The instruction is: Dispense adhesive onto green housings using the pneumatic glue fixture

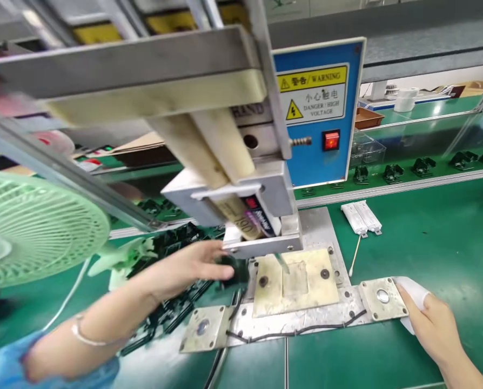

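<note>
My left hand [203, 265] reaches under the left side of the dispensing press. Its thumb and fingers close on a dark plastic part [239, 273], smeared by motion. My right hand [431, 316] grips a white wipe [414, 289] beside the right button plate [383, 297]. A cream fixture plate [268, 297] with a shallow recess lies on the metal base between my hands. Above it, a twin adhesive cartridge [245, 216] sits tilted in the press, with a greenish tip [281, 262] pointing down. The left button plate [204, 327] is below my left wrist.
A green fan [42, 232] stands at left, near a heap of dark parts [180, 292]. White twin cartridges [361, 216] and a cotton swab [355, 256] lie at right. Behind are a blue control box [318, 154] and a row of dark parts [423, 166].
</note>
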Demonstrator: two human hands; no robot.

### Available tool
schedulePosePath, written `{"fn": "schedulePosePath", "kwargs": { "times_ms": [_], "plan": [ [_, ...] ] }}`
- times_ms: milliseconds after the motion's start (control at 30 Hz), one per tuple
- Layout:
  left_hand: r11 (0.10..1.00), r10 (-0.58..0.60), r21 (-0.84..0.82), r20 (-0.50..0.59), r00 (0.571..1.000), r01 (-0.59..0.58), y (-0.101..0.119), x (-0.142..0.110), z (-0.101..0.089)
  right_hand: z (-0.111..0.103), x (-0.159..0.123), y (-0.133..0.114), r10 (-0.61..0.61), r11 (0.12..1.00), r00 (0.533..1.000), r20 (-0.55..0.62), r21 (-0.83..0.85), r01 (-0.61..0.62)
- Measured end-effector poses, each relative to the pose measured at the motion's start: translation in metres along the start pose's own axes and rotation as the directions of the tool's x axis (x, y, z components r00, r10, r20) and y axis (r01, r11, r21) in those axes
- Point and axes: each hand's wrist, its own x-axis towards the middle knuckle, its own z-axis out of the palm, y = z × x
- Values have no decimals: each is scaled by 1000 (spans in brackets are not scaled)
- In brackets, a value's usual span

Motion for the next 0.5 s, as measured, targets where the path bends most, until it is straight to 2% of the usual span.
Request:
{"fn": "schedulePosePath", "kwargs": {
  "times_ms": [33, 67, 100, 133, 233, 300, 400, 500],
  "plan": [
    [986, -165, 7, 189, 968, 167, -4, -6, 2, 0, 1, 2, 15, 1000, 1000, -4, 1, -15],
    [949, -303, 32, 354, 885, 312, -9, -10, 6, 1, 2, 4, 34, 999, 999, -10, 1, -34],
    [909, -389, 55, 470, 792, 414, -12, -14, 12, 1, 4, 7, 55, 999, 998, -12, -1, -55],
    [887, -417, 56, 527, 741, 459, -15, -15, 21, 1, 5, 10, 74, 997, 997, -12, -7, -74],
    [918, -323, -13, 550, 770, 395, -20, -10, 49, 1, 11, 19, 114, 993, 993, 27, -24, -114],
    [942, -255, -32, 580, 774, 335, -21, -1, 64, 1, 13, 22, 129, 992, 990, 58, -23, -128],
    [974, -153, -52, 573, 805, 222, -25, 12, 74, 2, 15, 22, 123, 992, 991, 45, -5, -123],
    [996, -62, -28, 523, 850, 90, -34, 15, 76, 4, 15, 20, 137, 990, 990, 33, 13, -138]
  ]
}}
